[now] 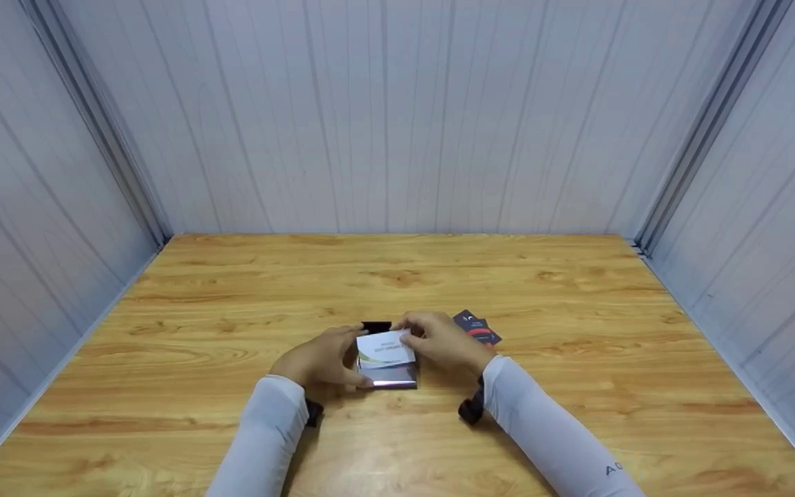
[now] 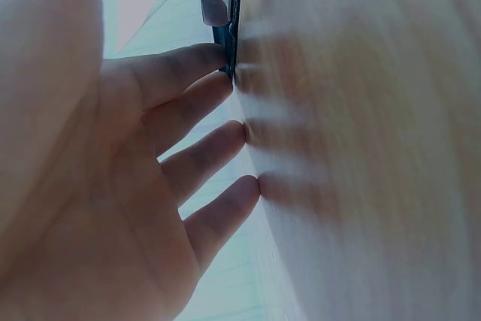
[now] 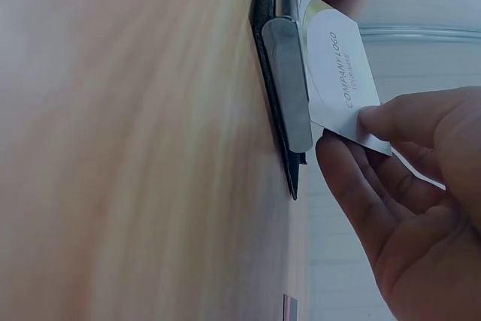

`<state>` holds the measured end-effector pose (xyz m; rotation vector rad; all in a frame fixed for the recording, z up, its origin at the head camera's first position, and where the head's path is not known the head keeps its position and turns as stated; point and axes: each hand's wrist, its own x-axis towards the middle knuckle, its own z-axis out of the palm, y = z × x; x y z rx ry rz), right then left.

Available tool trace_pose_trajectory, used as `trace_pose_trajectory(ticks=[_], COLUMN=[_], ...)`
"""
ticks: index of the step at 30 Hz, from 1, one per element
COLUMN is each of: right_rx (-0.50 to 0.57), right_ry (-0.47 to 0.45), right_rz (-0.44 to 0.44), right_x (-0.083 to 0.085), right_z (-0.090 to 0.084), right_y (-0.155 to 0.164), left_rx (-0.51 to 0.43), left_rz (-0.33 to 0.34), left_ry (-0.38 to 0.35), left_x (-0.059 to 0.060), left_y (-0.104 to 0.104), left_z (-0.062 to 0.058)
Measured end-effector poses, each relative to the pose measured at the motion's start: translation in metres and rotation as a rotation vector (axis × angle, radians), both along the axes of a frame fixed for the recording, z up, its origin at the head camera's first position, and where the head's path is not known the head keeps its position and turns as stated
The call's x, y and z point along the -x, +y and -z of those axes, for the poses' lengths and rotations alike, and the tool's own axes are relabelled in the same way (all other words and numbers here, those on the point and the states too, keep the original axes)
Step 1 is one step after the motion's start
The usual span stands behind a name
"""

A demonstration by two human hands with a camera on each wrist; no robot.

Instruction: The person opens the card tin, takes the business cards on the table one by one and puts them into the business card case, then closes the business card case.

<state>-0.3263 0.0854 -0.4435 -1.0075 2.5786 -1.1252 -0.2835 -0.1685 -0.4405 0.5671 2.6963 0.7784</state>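
From the head view I saw both of my hands meet near the middle of the wooden bench [image 1: 232,290], over a small card holder [image 1: 389,376] with a shiny metal flap that lay flat on the wood. My right hand [image 1: 442,342] had its grip closed on a white business card [image 1: 386,347]: in the right wrist view the thumb [image 3: 398,114] and the fingers below it pinched the card's near corner, and the card stood tilted up off the holder, its far edge meeting the metal flap [image 3: 289,84]. The printed words "COMPANY LOGO" and a green curved band showed on the card's face.

My left hand [image 1: 321,359] rested at the holder's left side. In the left wrist view its fingers [image 2: 199,152] were fairly straight, tips down on the bench, with the topmost fingertip touching the dark edge of the holder; that grip was open and closed around nothing. The thumb was out of sight there.

Just beyond my right hand, a few dark cards [image 1: 478,326] with a red mark lay loose on the bench, near the holder but apart from it. Both forearms wore white sleeves [image 1: 549,435], and pale panelled walls [image 1: 397,117] closed in the bench on three sides.
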Motion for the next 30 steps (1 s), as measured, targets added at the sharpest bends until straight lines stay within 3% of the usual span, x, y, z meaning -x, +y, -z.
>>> trace_pose_trajectory(ticks=[11, 21, 30], right_rx=[-0.017, -0.073, -0.159], right_ry=[-0.041, -0.128, -0.009], right_rz=[-0.009, -0.106, -0.175], right_x=[-0.0003, -0.0012, -0.0009], right_z=[0.0013, 0.0016, 0.0037], right_y=[0.0002, 0.0032, 0.0037], left_rx=[0.054, 0.077, 0.072], left_rz=[-0.023, -0.017, -0.017], left_ry=[-0.022, -0.022, -0.023], left_x=[0.0015, 0.0002, -0.001], left_y=[0.0016, 0.0011, -0.0001], left_z=[-0.002, -0.0035, -0.0021])
